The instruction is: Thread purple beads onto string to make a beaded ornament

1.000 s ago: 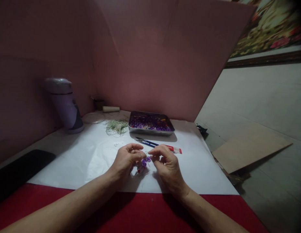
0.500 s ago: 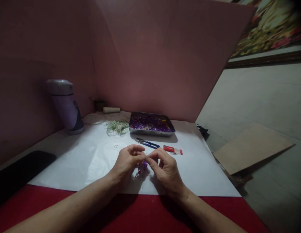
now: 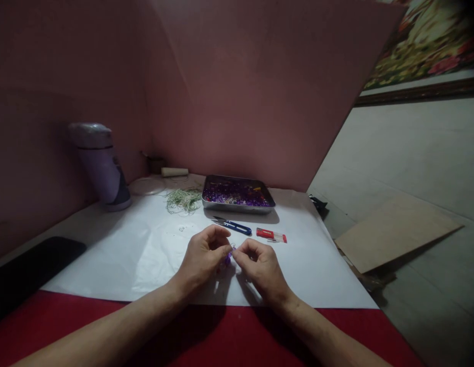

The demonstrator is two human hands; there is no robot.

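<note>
Purple beadwork [image 3: 227,258] hangs under the fingertips of my left hand [image 3: 203,257], which are closed on its upper part. Thumb and forefinger of my right hand [image 3: 262,265] are pinched together at a thin thread or wire [image 3: 233,246] beside it; the exact hold is too small to make out. Just beyond the hands lie blue thread snips [image 3: 237,228] and a red packet of needles [image 3: 271,235]. Behind them a metal tray [image 3: 239,208] holds many purple beads. A tangle of pale green thread [image 3: 183,201] lies left of the tray.
White paper [image 3: 152,255] covers much of the red table surface [image 3: 87,321]. A purple bottle [image 3: 102,171] stands at the left, with a dark flat object [image 3: 38,270] nearer me. A pale cylinder [image 3: 174,172] lies at the back. Pink panels rise behind; a brown board [image 3: 397,232] is at the right.
My right hand has moved slightly down and away from my left fingertips. The purple beadwork sits a little higher, and its red bead is less visible. The view has shifted slightly.
</note>
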